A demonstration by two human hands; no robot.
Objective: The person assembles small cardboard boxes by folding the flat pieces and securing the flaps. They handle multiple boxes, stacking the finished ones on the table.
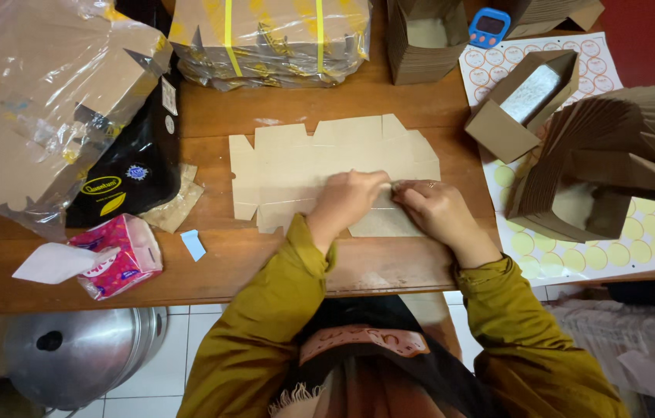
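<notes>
A flat brown cardboard box blank (320, 159) lies unfolded on the wooden table (211, 267) in front of me. My left hand (347, 197) and my right hand (437, 209) press down side by side on its near edge, fingertips meeting over a fold line. Both hands have curled fingers gripping the cardboard flap. Part of the blank's lower edge is hidden under my hands. My sleeves are olive yellow.
A row of folded brown boxes (614, 155) stands at the right on a sheet of round stickers (637, 240). Wrapped bundles of flat cardboard (269, 35) lie at the back and left. A pink tissue pack (118, 255), a black pouch (130, 174) and a blue timer (488, 27) are nearby.
</notes>
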